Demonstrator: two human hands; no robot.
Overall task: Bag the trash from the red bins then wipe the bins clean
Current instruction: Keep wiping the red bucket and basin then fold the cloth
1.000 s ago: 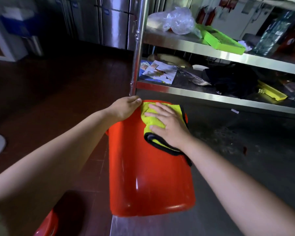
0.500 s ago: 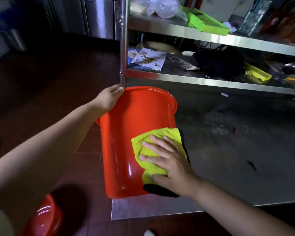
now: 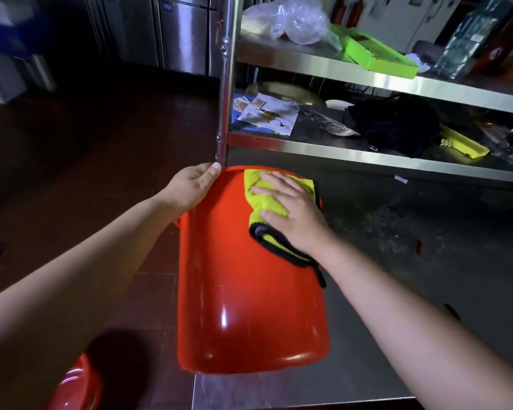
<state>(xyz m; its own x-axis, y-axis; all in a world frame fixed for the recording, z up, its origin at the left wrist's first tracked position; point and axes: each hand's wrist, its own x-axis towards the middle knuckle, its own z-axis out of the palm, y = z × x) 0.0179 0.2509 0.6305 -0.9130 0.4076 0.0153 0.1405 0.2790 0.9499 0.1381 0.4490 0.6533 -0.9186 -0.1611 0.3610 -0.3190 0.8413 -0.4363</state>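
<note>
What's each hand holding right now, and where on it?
Left hand grips the red bin at its rim, far end. Right hand holds nothing; its flat fingers press the yellow cloth onto the bin's side.

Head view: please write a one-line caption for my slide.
Left hand steadies tilted red bin while right hand presses yellow cloth against it.
</note>
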